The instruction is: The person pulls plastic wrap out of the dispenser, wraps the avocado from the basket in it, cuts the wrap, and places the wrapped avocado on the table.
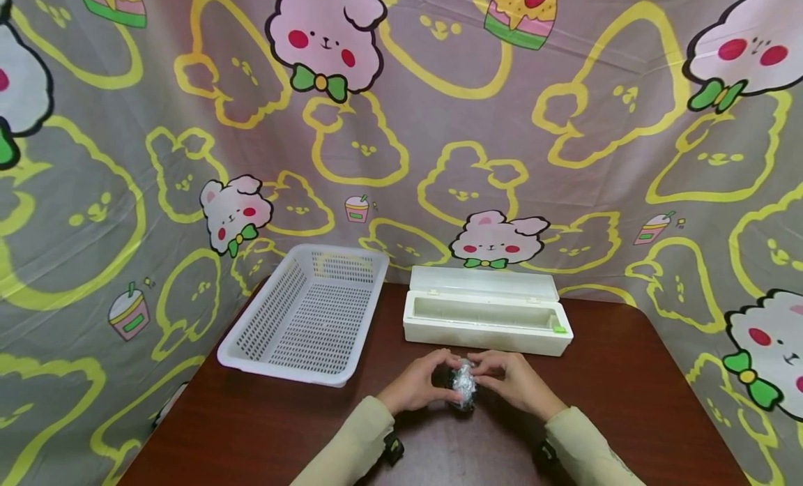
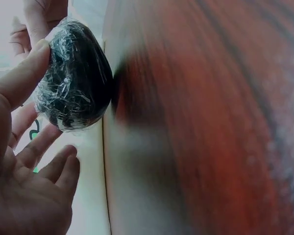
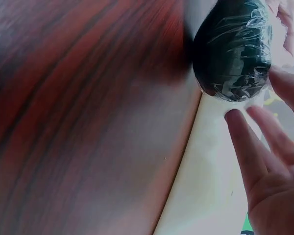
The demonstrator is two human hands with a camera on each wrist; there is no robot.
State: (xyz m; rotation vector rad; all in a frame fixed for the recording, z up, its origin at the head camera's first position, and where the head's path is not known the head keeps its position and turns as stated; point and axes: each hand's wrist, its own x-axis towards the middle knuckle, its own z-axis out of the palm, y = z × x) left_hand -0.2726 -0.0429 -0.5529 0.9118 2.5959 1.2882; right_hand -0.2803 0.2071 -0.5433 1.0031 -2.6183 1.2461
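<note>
A dark, rounded item wrapped in crinkled cling film stands on the table between both hands. Its film looks bunched and shiny on top, and dark skin shows through in the left wrist view. My left hand holds it from the left, with the thumb pressing the film. From the right, my right hand pinches at the film near the top. In the right wrist view, the wrapped item touches the thumb, while other fingers extend close below it.
Behind the hands lies a long white cling film dispenser box with its lid raised and a green tab at its right end. A white perforated basket stands at the left on the brown table. Patterned cloth hangs behind.
</note>
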